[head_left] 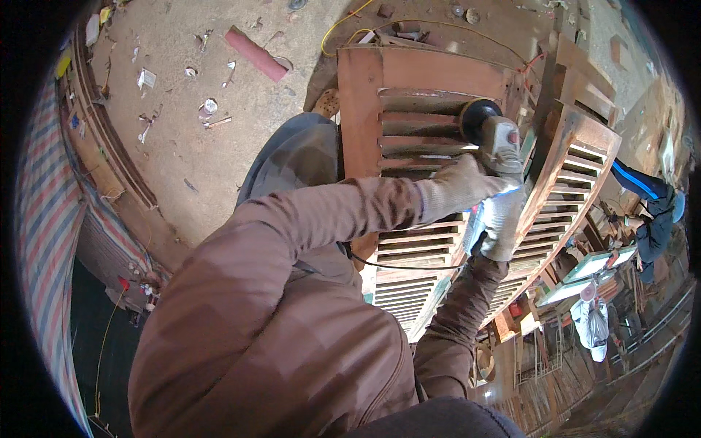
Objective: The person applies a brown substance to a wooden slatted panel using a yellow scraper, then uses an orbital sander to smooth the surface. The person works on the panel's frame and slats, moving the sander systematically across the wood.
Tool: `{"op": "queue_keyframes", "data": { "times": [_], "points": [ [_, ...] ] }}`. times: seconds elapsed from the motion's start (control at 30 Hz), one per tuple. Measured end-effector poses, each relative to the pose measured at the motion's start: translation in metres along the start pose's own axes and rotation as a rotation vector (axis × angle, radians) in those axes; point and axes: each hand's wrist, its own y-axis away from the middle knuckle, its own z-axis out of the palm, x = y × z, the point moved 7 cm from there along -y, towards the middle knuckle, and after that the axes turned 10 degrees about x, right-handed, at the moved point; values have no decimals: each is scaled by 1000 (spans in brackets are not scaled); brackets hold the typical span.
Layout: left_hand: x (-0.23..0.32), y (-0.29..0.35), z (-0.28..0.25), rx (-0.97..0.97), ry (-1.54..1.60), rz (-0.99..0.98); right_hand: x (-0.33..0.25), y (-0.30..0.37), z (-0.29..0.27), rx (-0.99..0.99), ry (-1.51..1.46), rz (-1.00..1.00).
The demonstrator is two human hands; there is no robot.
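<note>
Both my hands wear pale knit work gloves and hold an angle grinder (502, 139) with a grey head and a round black disc (478, 120). My left hand (458, 187) closes on the grinder's body from the left, just behind its head. Lower down, my right hand (502, 223) is wrapped around the rear of the tool. The disc lies over the upper right of a reddish-brown louvered wooden shutter (360, 109); whether it touches the wood I cannot tell. From the grinder's rear a black cord (409, 267) runs left across the slats.
A second louvered shutter (542, 191) leans close on the right. A yellow cord (328, 36) curls beyond the far edge. On the littered concrete at left lies a reddish strip (255, 53). Two other people, one in dark clothes (650, 212) and one in white (590, 325), are farther right.
</note>
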Motion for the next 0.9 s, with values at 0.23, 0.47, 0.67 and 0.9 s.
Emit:
{"op": "queue_keyframes", "data": {
  "times": [0.23,0.47,0.67,0.9],
  "points": [
    [35,28,-13,-99,-202,-128,13,13,-45,142,383,-33],
    [8,63,-51,151,277,34,-43,59,55,-87,639,-246],
    [8,29,-27,5,164,-67,-65,46,39,-40,570,-160],
    [-30,-46,37,-96,-177,151,-33,3,-30,175,413,-280]
  ]
}}
